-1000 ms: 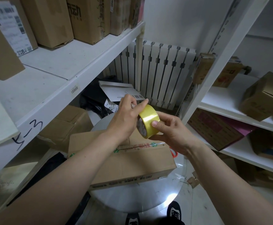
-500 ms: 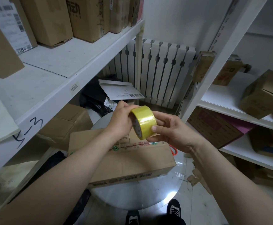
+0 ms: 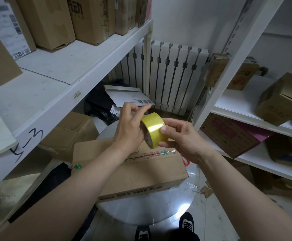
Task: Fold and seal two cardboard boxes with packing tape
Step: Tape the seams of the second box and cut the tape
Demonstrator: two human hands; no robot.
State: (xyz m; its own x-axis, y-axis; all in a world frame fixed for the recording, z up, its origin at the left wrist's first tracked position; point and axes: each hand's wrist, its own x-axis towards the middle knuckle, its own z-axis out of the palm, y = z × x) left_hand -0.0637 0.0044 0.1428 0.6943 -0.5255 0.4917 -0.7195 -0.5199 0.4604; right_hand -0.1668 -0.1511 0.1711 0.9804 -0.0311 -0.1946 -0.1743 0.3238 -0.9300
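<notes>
The tape roll (image 3: 154, 129) is wound from smooth, glossy yellow plastic film that catches the light. The cardboard box (image 3: 141, 173) is matt brown paperboard with printed markings, lying on a round tabletop (image 3: 141, 213) with a smooth, highly reflective finish. The shelves (image 3: 58, 70) are white-painted, matt and scuffed; the radiator (image 3: 174, 70) is white-painted metal.

Round shiny table (image 3: 141, 213), one cardboard box (image 3: 141, 174) lying flat across its top

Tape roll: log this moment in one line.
step: likely finding tape end | right hand: holds tape roll | left hand: at roll's top, fingers blurred | box: on round table
</notes>
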